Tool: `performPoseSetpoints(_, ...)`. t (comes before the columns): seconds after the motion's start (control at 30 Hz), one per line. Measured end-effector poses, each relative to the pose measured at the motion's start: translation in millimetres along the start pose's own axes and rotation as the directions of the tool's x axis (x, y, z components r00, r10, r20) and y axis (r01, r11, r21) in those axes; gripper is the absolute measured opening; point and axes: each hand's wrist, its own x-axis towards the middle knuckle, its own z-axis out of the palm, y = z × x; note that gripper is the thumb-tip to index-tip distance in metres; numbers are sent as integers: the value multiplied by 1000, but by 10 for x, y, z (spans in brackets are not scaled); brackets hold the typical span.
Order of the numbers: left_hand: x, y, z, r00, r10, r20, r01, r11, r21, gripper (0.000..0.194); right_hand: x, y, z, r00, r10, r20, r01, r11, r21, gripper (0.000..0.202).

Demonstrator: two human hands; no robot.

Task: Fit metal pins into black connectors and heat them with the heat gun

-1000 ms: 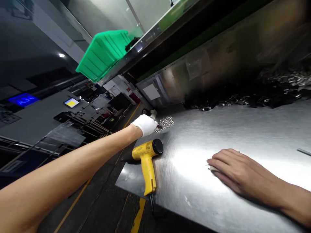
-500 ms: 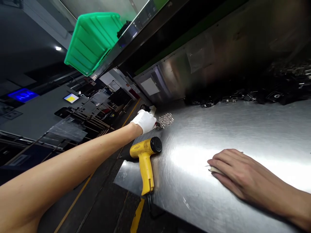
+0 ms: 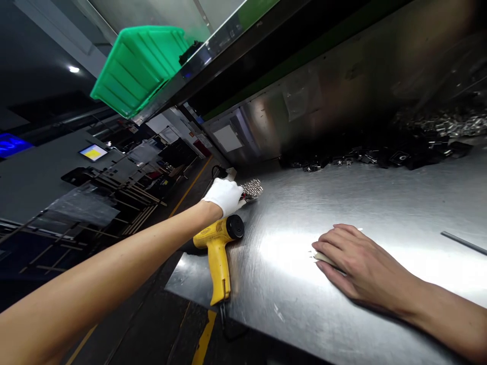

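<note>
My left hand (image 3: pixel 224 195), in a white glove, is stretched out to the far left corner of the steel table (image 3: pixel 342 197). Its curled fingers rest at a small heap of shiny metal parts (image 3: pixel 254 187); what they hold is hidden behind the glove. My bare right hand (image 3: pixel 357 261) lies flat on the table, fingers together, pressing on a small pale piece (image 3: pixel 318 257) that sticks out under the fingertips. A yellow heat gun (image 3: pixel 216 248) lies on its side between the two hands, just below the gloved hand, with its handle toward the table's near edge.
Dark and silvery small parts (image 3: pixel 380 154) are piled along the back of the table against a metal wall. A thin grey rod (image 3: pixel 462 242) lies at the right. A green plastic bin (image 3: pixel 133 66) sits on the shelf overhead. Beyond the left edge is a factory aisle.
The view has shifted slightly. My gloved left hand stays at the heap of metal parts, and my right hand stays flat on the pale piece.
</note>
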Motion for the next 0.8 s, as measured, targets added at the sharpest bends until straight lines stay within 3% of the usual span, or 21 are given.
performPoseSetpoints(0.13,-421,223,-73,993,-62,-97,56,996,-64,47,-64,-15,-32,998,41,-48,-43,998,-43,19)
performPoseSetpoints(0.27,-1299,667,-91,966,-15,-258,-65,952,-300,34,-64,-61,-114,989,108,-102,-117,990,-85,24)
performPoseSetpoints(0.37,-1927,960,51,927,-23,-375,-172,860,-480,23,299,-148,-114,980,196,35,-194,980,-49,28)
performPoseSetpoints(0.47,-2285,1055,419,827,-246,-506,-155,764,-626,24,997,-221,65,968,215,131,-208,976,-62,27)
performPoseSetpoints(0.53,-2351,1024,787,690,-480,-542,-107,673,-732,28,1499,-217,280,962,250,114,-241,967,-87,24)
performPoseSetpoints(0.6,-2306,969,1182,532,-719,-448,-65,492,-868,29,1910,-167,523,939,336,79,-326,938,-117,25)
performPoseSetpoints(0.67,-2194,929,1506,378,-903,-206,-57,199,-978,35,2181,-99,746,902,430,44,-419,894,-156,29)
performPoseSetpoints(0.73,-2069,914,1689,297,-954,50,-143,-97,-985,48,2324,-43,921,863,504,12,-492,847,-199,30)
performPoseSetpoints(0.8,-1973,914,1733,286,-932,222,-242,-295,-925,62,2389,-16,1043,832,555,-13,-542,806,-237,30)
